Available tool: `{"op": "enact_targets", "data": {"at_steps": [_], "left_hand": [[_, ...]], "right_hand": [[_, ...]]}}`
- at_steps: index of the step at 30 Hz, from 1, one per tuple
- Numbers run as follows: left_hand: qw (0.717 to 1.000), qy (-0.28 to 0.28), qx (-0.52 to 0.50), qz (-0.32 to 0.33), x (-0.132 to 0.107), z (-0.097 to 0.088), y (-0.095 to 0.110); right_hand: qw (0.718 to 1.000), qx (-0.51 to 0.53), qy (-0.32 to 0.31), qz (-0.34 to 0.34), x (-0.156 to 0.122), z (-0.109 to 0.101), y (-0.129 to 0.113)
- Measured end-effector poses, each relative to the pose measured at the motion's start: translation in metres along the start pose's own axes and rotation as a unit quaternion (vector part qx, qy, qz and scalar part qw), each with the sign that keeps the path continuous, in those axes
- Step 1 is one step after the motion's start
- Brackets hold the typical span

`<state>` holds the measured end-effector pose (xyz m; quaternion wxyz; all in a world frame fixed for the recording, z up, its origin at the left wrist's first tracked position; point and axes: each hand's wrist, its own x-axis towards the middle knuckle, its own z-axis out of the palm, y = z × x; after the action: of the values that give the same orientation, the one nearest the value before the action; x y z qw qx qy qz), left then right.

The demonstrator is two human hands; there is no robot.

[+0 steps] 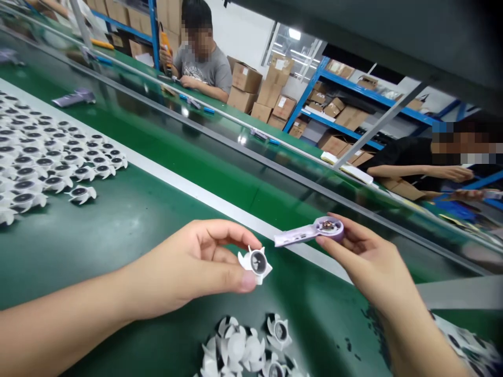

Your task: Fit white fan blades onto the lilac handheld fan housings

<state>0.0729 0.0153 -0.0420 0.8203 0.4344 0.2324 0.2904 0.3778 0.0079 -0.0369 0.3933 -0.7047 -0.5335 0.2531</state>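
Between the thumb and fingers of my left hand [212, 264] is a small white fan impeller [258, 262], its dark round hub facing me. My right hand [363, 254] grips a purple handheld fan housing [302, 233] by its round end. Copper-coloured motor windings show inside that ring, and the flat handle points left toward the impeller. The two parts are held apart above the green table. Below my hands lies a loose pile of white impellers [236, 348].
Many white impellers [51, 157] stand in rows at the left. A green conveyor belt [176, 152] runs past the table, with another purple housing [74, 98] on it. Across the line sits a co-worker [204, 68] holding an orange tool; another person [416, 162] works at right.
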Motion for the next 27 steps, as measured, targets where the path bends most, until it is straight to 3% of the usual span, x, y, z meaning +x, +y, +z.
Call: {"op": "enact_targets", "data": {"at_steps": [4,6,8,12,16,23,27], "left_hand": [[0.983,0.077,0.127,0.105,-0.003,0.006,0.007],[0.951,0.111,0.236,0.164,-0.003,0.008,0.009],[0.909,0.104,0.337,0.222,-0.003,0.007,0.010],[0.843,0.093,0.432,0.307,-0.004,0.003,0.008],[0.837,0.094,0.451,0.295,-0.005,0.000,0.007],[0.829,0.070,0.459,0.312,-0.003,-0.001,0.010],[0.831,0.073,0.455,0.310,-0.002,-0.004,0.009]], "right_hand": [[0.985,0.047,-0.115,-0.123,-0.045,0.023,-0.038],[0.969,0.071,-0.167,-0.169,-0.056,0.033,-0.047],[0.954,0.086,-0.202,-0.205,-0.062,0.039,-0.051],[0.945,0.058,-0.202,-0.252,-0.065,0.044,-0.052],[0.944,0.056,-0.191,-0.264,-0.064,0.046,-0.053],[0.944,0.112,-0.222,-0.215,-0.064,0.046,-0.050],[0.937,-0.009,-0.181,-0.299,-0.064,0.044,-0.050]]}}
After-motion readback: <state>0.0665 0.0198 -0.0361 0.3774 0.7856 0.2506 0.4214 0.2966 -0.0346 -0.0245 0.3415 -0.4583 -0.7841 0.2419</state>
